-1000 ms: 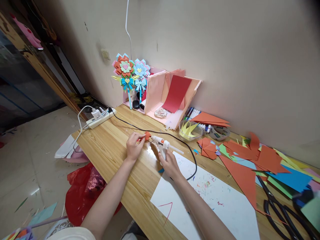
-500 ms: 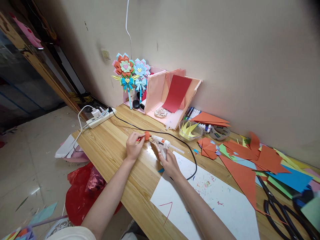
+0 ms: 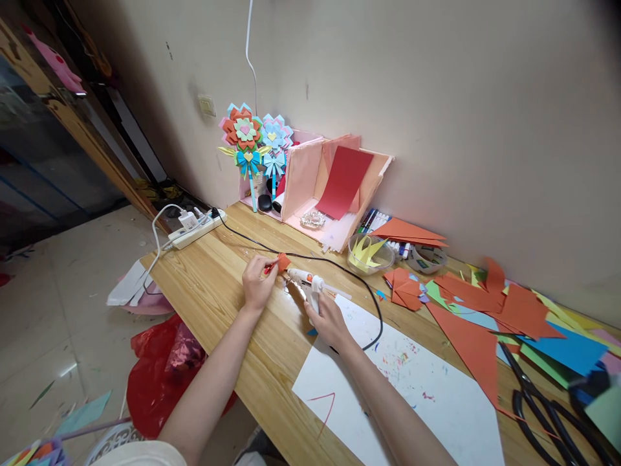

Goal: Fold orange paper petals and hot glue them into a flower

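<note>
Two flowers [image 3: 244, 131] look assembled; our orange piece [image 3: 283, 262] seems unfinished.
Over the tabletop [image 3: 201, 262], our left hand [image 3: 257, 281] pinches it near the glue gun [image 3: 314, 285], which our right hand [image 3: 330, 320] has in its grip.

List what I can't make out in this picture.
All in the head view:
Glue gun: handle covered by the right hand.
Orange paper: gripped part hidden by the left hand.
Black scissors: handle ends cut off by bottom edge.
Dark item, far right: too blurred to name.
</note>
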`<state>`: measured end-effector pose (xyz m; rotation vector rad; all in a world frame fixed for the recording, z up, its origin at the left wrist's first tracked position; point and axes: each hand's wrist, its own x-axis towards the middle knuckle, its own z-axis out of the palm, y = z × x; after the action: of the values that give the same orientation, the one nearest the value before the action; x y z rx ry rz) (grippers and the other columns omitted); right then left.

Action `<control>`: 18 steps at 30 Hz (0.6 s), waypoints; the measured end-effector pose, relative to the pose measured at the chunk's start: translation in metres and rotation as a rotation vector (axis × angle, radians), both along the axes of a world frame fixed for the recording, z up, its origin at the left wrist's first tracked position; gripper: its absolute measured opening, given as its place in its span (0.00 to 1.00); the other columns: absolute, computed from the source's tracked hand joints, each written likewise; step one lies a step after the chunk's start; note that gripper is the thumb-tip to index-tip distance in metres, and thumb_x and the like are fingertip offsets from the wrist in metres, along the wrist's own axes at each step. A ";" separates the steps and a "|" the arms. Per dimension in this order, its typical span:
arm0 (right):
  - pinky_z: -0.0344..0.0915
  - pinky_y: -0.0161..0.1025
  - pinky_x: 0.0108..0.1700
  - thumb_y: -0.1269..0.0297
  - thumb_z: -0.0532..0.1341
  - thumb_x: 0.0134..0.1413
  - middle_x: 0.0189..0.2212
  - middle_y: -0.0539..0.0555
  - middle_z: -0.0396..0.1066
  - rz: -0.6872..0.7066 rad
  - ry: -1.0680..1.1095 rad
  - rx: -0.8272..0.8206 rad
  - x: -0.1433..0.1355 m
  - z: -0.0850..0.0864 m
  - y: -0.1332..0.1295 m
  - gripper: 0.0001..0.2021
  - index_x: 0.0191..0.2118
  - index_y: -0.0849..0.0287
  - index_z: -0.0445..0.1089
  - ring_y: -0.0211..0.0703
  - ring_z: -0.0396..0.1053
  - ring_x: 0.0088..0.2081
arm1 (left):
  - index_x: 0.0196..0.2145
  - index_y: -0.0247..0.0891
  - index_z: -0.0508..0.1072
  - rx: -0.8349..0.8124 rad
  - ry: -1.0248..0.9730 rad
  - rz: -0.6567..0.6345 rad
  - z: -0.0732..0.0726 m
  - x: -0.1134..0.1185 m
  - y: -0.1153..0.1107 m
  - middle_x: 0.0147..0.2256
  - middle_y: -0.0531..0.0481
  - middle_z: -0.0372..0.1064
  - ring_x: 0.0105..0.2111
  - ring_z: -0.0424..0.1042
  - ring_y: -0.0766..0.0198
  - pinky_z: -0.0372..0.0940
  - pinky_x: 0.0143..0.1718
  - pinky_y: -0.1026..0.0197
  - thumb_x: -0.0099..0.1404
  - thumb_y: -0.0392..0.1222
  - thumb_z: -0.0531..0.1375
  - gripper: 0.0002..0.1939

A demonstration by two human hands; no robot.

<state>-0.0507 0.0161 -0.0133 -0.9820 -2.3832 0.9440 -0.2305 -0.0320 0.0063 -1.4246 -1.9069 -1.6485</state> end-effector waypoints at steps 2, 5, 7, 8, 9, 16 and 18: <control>0.60 0.41 0.38 0.58 0.49 0.55 0.32 0.55 0.69 0.003 0.004 0.001 0.000 0.000 0.000 0.12 0.37 0.59 0.65 0.47 0.66 0.35 | 0.31 0.38 0.72 -0.004 -0.003 0.003 0.000 0.000 0.000 0.27 0.53 0.65 0.28 0.65 0.68 0.62 0.31 0.64 0.58 0.34 0.58 0.03; 0.60 0.40 0.38 0.58 0.49 0.55 0.32 0.55 0.69 -0.001 0.006 -0.001 0.000 0.001 0.000 0.12 0.37 0.59 0.65 0.47 0.66 0.35 | 0.31 0.39 0.72 -0.008 -0.009 0.003 -0.001 -0.001 0.000 0.27 0.52 0.66 0.29 0.65 0.67 0.62 0.31 0.64 0.58 0.34 0.58 0.03; 0.60 0.41 0.39 0.58 0.49 0.55 0.33 0.56 0.69 -0.004 0.003 -0.008 0.000 0.001 0.000 0.13 0.38 0.60 0.65 0.47 0.66 0.36 | 0.31 0.38 0.72 -0.007 -0.013 0.003 -0.003 -0.001 0.001 0.27 0.52 0.66 0.29 0.65 0.67 0.62 0.32 0.64 0.58 0.34 0.58 0.03; 0.60 0.41 0.39 0.58 0.49 0.56 0.34 0.57 0.69 -0.005 0.007 -0.013 -0.001 0.001 0.000 0.13 0.39 0.60 0.65 0.48 0.66 0.37 | 0.31 0.38 0.72 -0.006 -0.015 0.003 -0.003 -0.002 0.001 0.27 0.52 0.66 0.29 0.65 0.67 0.62 0.32 0.64 0.58 0.34 0.58 0.03; 0.60 0.41 0.40 0.58 0.49 0.56 0.35 0.57 0.69 -0.004 0.015 -0.018 -0.001 0.001 0.000 0.14 0.40 0.60 0.65 0.48 0.66 0.38 | 0.31 0.38 0.72 -0.008 -0.017 0.002 -0.003 -0.002 0.001 0.27 0.52 0.66 0.29 0.65 0.67 0.62 0.32 0.64 0.58 0.34 0.58 0.03; 0.60 0.40 0.36 0.57 0.51 0.55 0.31 0.55 0.70 -0.085 0.109 -0.040 0.001 -0.005 0.002 0.13 0.37 0.59 0.66 0.47 0.67 0.33 | 0.30 0.37 0.73 -0.006 -0.068 0.028 0.000 -0.002 0.000 0.27 0.52 0.66 0.29 0.65 0.67 0.61 0.32 0.64 0.58 0.36 0.58 0.03; 0.61 0.40 0.37 0.58 0.51 0.55 0.32 0.55 0.70 -0.134 0.182 -0.042 -0.004 -0.003 0.007 0.13 0.40 0.59 0.66 0.47 0.68 0.34 | 0.31 0.37 0.72 0.012 -0.152 0.059 0.001 -0.003 0.001 0.28 0.51 0.67 0.30 0.66 0.67 0.61 0.33 0.64 0.57 0.39 0.59 0.04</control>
<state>-0.0542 0.0236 -0.0167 -1.0110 -2.1284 0.9926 -0.2338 -0.0312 0.0072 -1.2582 -1.9942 -1.7829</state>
